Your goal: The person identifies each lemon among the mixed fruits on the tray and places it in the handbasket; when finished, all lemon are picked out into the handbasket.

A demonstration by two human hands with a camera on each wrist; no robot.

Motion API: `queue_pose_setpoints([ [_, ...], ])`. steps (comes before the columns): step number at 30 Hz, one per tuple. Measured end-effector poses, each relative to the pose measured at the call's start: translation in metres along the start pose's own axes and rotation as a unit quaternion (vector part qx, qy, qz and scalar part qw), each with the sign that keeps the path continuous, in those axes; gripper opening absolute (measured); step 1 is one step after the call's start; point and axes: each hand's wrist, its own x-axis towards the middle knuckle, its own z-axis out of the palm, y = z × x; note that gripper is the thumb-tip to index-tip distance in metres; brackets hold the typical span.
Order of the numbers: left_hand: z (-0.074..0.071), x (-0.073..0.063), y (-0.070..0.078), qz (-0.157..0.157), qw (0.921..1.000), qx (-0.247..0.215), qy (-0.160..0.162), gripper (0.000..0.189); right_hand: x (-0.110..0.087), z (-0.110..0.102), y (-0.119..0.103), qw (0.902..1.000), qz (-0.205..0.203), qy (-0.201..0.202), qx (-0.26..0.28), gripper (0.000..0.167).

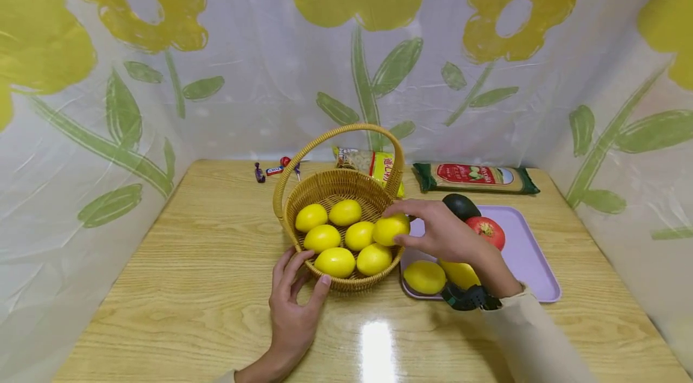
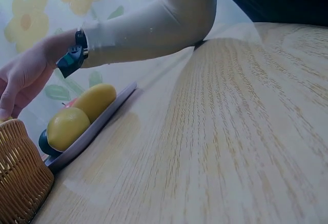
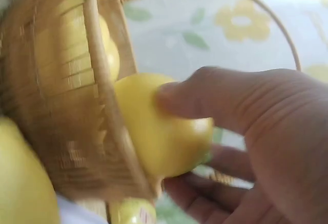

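A wicker basket (image 1: 303,187) with a tall arched handle stands on the table, several yellow lemons (image 1: 334,263) lying inside. My right hand (image 1: 446,232) pinches another lemon (image 1: 392,229) between thumb and fingers at the basket's right rim. In the right wrist view this lemon (image 3: 159,126) overlaps the rim, the thumb on its near side. My left hand (image 1: 296,305) rests against the basket's front left, fingers spread and fingertips at the rim. The left wrist view does not show the left hand; there the right hand (image 2: 25,78) is over the basket (image 2: 20,172).
Right of the basket, a lilac tray (image 1: 533,257) holds a lemon (image 1: 425,277), an elongated yellow fruit (image 2: 96,101), a red fruit (image 1: 487,232) and a dark green one (image 1: 461,206). Behind are a yellow bag (image 1: 381,165), a green-and-red package (image 1: 476,178) and wrapped candies (image 1: 274,170).
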Motion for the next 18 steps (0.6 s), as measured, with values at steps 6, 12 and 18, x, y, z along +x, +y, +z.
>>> queue_pose_setpoints([
  [6, 0.0, 0.001, 0.0, 0.008, 1.0, 0.005, -0.001, 0.047, 0.001, 0.006, -0.013, 0.9993, -0.007, -0.025, -0.025, 0.041],
  [12, 0.0, 0.0, 0.001, -0.003, 0.9999, 0.013, 0.004, 0.046, 0.003, 0.01, -0.02, 0.9984, -0.006, -0.023, -0.051, 0.041],
  [18, -0.001, -0.001, 0.001, -0.007, 0.9998, 0.018, 0.002, 0.047, 0.006, 0.018, -0.022, 0.9966, -0.023, -0.03, -0.074, 0.039],
])
